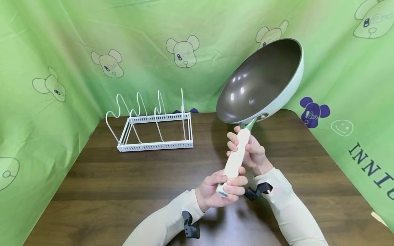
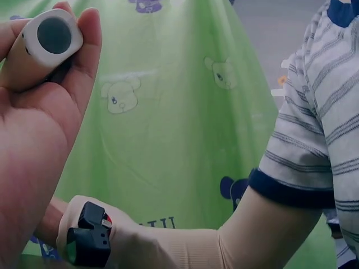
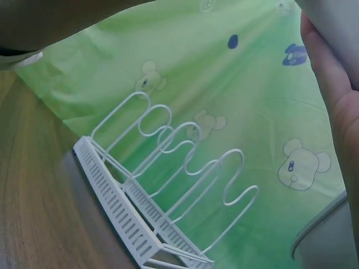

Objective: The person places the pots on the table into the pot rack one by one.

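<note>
Both hands hold a frying pan (image 1: 261, 78) up over the right side of the table, its dark inside turned toward the head camera and its pale outer wall showing at right. My left hand (image 1: 220, 189) grips the lower end of the cream handle (image 1: 235, 157). Higher up, near the green neck by the pan, my right hand (image 1: 253, 152) curls its fingers round the same handle. The left wrist view shows the round handle end (image 2: 54, 35) resting in the left palm. Part of the pan wall (image 3: 328, 235) edges into the right wrist view.
A white wire rack (image 1: 155, 147) with several looped dividers stands at the back left of the brown wooden table (image 1: 138, 181). Green cloth (image 1: 147, 61) printed with bear heads hangs behind and at both sides. Black cameras (image 1: 191, 225) are strapped to both wrists.
</note>
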Demonstrator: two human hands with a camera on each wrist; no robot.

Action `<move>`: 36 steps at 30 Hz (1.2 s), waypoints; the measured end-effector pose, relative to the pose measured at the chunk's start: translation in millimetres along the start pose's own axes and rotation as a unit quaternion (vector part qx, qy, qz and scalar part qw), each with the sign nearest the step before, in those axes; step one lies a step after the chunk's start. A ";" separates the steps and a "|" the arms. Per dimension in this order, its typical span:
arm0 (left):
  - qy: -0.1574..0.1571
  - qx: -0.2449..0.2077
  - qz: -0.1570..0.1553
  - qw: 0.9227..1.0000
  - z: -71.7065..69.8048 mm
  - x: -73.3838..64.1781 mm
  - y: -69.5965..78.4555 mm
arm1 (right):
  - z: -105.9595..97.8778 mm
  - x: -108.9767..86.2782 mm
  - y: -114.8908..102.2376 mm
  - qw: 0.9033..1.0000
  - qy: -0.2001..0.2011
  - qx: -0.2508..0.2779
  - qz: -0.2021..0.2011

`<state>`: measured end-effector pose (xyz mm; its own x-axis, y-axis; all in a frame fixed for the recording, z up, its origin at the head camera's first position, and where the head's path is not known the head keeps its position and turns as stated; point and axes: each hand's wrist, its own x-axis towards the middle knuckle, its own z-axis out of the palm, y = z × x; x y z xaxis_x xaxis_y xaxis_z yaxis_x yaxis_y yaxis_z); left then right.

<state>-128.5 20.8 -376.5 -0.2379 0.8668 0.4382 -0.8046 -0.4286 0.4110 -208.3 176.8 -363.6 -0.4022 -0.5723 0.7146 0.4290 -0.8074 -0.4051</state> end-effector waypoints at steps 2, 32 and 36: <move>-0.002 0.014 -0.004 1.000 -0.4 -2.5 1.4 | -0.5 0.6 0.5 1.000 0.002 -0.005 0.005; 0.181 0.221 -0.018 0.958 33.5 -37.8 13.5 | -8.9 20.4 16.9 0.993 -0.005 -0.070 0.090; 0.167 0.226 -0.023 0.959 31.6 -43.6 14.3 | -8.2 23.2 20.5 0.993 -0.010 -0.073 0.096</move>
<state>-112.4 -31.1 -364.4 -0.4290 0.8886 0.1622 -0.5176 -0.3890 0.7621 -215.4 145.8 -360.0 -0.3079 -0.7155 0.6271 0.3735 -0.6971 -0.6120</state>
